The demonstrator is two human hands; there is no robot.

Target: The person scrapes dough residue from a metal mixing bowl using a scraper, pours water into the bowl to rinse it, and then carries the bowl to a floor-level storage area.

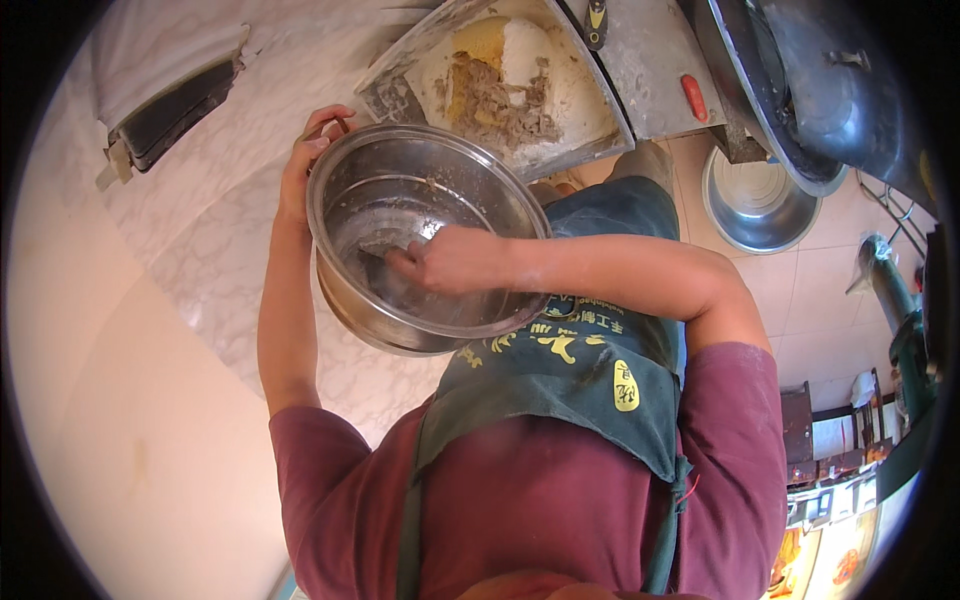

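Observation:
A large steel basin (335,300) is tilted in front of my body, with smears and crumbs stuck to its inner wall. My left hand (315,145) grips its far left rim, fingers curled over the edge. Inside the basin, my right hand (450,262) is closed on a flat greyish scraper (378,246) that rests against the metal; much of it is hidden by my fingers. Just beyond the basin stands a square-sided tub (598,100) with white flour (528,55), a yellow powder (478,42) and a lumpy brown mass (505,100).
A red-handled object (693,97) and a black-and-yellow tool (596,25) lie on the grey surface beyond. An empty metal bowl (762,205) sits lower at right, beneath a big dark round pan (750,75). The marbled wall (220,250) is close on my left, with a dark wall recess (180,110).

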